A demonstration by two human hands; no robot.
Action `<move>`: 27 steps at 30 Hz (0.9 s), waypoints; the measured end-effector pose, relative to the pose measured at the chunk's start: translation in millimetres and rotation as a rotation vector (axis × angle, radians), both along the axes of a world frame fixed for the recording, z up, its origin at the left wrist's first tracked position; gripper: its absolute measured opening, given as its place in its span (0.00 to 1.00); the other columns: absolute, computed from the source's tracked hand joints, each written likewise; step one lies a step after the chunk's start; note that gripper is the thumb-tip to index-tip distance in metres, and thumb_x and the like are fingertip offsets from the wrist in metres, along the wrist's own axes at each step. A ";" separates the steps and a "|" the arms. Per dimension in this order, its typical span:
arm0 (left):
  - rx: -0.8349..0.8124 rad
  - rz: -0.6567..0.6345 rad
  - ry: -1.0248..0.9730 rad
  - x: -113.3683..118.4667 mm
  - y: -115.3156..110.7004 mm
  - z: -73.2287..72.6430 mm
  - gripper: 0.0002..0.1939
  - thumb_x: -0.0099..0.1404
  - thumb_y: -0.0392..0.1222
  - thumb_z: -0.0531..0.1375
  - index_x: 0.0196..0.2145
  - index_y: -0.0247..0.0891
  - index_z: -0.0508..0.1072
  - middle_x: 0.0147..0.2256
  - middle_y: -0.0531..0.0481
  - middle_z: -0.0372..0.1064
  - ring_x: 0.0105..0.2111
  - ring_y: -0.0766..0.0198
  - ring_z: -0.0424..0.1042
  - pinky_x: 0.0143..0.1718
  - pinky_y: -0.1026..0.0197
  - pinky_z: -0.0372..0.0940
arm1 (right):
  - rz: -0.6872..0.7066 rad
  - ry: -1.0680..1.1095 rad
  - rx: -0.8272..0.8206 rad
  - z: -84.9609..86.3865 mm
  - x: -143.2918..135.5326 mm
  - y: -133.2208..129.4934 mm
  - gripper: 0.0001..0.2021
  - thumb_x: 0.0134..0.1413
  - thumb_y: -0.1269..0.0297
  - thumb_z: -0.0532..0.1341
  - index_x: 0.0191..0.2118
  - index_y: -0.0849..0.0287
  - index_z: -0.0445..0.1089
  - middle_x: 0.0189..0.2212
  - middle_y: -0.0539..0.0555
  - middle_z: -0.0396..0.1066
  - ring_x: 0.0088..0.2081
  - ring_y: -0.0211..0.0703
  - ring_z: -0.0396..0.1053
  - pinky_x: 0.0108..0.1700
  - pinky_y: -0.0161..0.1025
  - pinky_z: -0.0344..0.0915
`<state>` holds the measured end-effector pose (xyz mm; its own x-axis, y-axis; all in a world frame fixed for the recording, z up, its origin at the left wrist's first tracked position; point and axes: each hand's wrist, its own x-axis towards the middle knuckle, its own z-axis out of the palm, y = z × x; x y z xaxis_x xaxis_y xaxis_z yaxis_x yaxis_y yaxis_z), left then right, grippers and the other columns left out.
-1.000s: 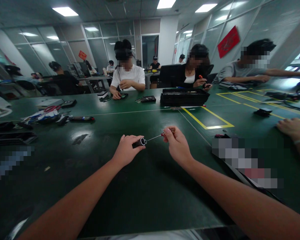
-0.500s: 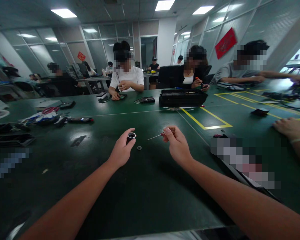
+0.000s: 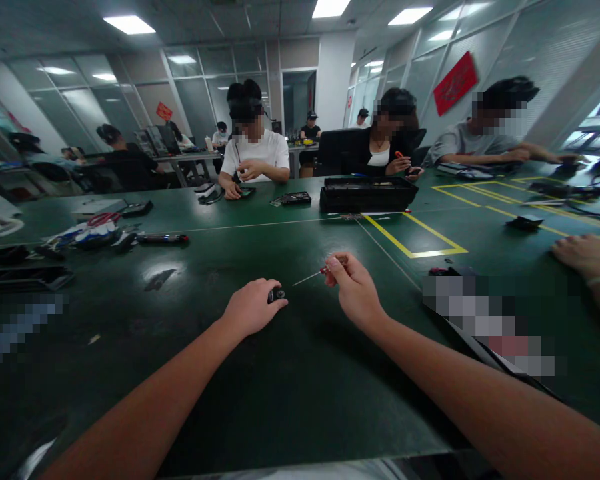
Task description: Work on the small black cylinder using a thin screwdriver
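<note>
My left hand (image 3: 253, 308) is low over the green table, thumb and fingers closed around a small black cylindrical part (image 3: 271, 295). A little round dark piece (image 3: 280, 293) shows at its right end, by my thumb tip; I cannot tell whether the two touch. My right hand (image 3: 353, 287) grips a thin screwdriver (image 3: 306, 279) by its reddish handle. The shaft points left and slightly down, its tip a short gap from the round piece. My palm hides part of the cylindrical part.
Left on the green table (image 3: 280, 400) lie a dark pen-shaped tool (image 3: 163, 239) and a heap of gloves and cables (image 3: 93, 230). A long black box (image 3: 367, 195) stands at the far side. Co-workers sit opposite; a person's hand (image 3: 585, 257) rests at right.
My left hand has lowered with the cylindrical part to the round piece on the table, tipping the part's silver-rimmed end out of view. My right hand and the screwdriver have barely moved.
</note>
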<state>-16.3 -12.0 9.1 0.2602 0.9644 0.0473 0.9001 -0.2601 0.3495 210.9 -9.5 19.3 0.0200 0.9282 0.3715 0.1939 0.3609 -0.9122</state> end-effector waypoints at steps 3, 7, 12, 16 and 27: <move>0.024 -0.025 0.031 1.4 1.7 0.3 0.17 0.67 0.54 0.57 0.46 0.44 0.77 0.42 0.44 0.73 0.41 0.51 0.72 0.37 0.55 0.65 | 0.013 -0.015 -0.011 0.3 -0.2 -0.1 0.13 0.65 0.52 0.54 0.36 0.55 0.66 0.26 0.49 0.68 0.29 0.42 0.67 0.35 0.42 0.63; 0.036 -0.010 -0.024 -0.1 2.4 -0.3 0.16 0.68 0.52 0.56 0.42 0.40 0.77 0.39 0.43 0.73 0.38 0.53 0.72 0.35 0.56 0.65 | 0.022 -0.010 -0.013 0.3 1.0 0.4 0.13 0.66 0.53 0.54 0.36 0.55 0.67 0.26 0.50 0.69 0.29 0.42 0.67 0.35 0.41 0.63; -0.018 0.057 -0.121 -5.5 1.6 0.7 0.15 0.68 0.49 0.53 0.42 0.39 0.75 0.38 0.42 0.74 0.35 0.54 0.73 0.32 0.57 0.64 | 0.022 -0.015 -0.021 -0.5 1.8 1.7 0.13 0.66 0.52 0.54 0.36 0.55 0.67 0.26 0.49 0.68 0.29 0.41 0.66 0.35 0.42 0.63; -0.038 0.108 -0.192 -11.3 1.7 7.6 0.15 0.68 0.48 0.52 0.41 0.39 0.74 0.36 0.44 0.74 0.33 0.55 0.72 0.32 0.57 0.61 | 0.034 -0.008 -0.012 -1.9 1.9 2.3 0.13 0.66 0.52 0.54 0.36 0.55 0.67 0.25 0.49 0.67 0.29 0.41 0.66 0.35 0.42 0.62; -0.071 0.459 -0.832 -60.9 4.6 35.5 0.13 0.62 0.48 0.55 0.28 0.36 0.69 0.28 0.48 0.68 0.27 0.62 0.65 0.28 0.61 0.58 | 0.037 -0.020 -0.029 0.3 3.3 1.6 0.13 0.66 0.52 0.54 0.37 0.54 0.67 0.26 0.48 0.68 0.30 0.42 0.67 0.36 0.41 0.63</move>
<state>-77.2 -7.4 44.6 -0.2350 0.9719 -0.0155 0.3648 0.1030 0.9254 214.2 -7.9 19.6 -0.0213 0.9386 0.3444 0.1993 0.3416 -0.9185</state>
